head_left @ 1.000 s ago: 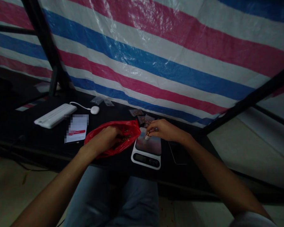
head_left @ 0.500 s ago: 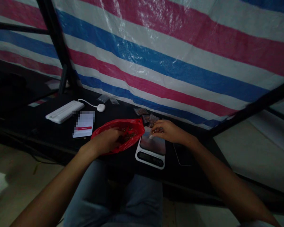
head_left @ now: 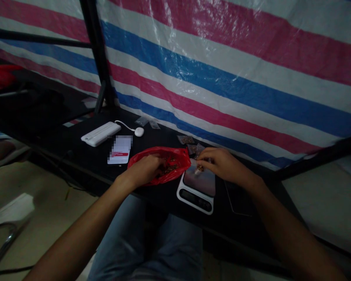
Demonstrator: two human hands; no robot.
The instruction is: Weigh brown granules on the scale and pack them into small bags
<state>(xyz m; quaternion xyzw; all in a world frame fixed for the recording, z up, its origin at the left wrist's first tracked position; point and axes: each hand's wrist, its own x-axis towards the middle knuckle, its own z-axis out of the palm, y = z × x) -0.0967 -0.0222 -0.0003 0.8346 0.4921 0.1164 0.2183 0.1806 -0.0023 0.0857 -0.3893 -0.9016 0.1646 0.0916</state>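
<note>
My left hand (head_left: 149,168) reaches into an open red plastic bag (head_left: 179,168) on the dark table. Its fingers are bent down toward small brown pieces (head_left: 172,166), and the fingertips are hidden. Over the plate of a white digital scale (head_left: 195,200), my right hand (head_left: 215,159) pinches a small clear plastic bag (head_left: 199,168) with brown bits in it. The little bag hangs at or just above the plate; contact cannot be made out. Behind that hand lie small filled clear bags (head_left: 186,139).
To the left are a phone with a lit screen (head_left: 119,156), a white power bank (head_left: 101,134) and a round white cabled device (head_left: 139,132). Flat clear bags (head_left: 154,124) lie behind. A dark flat device (head_left: 236,201) sits right of the scale. A striped sheet (head_left: 207,70) hangs behind.
The view has swung left, so the table's things appear further right. My left hand stays in the red bag, its fingers slightly shifted. My right hand still holds the small bag over the scale.
</note>
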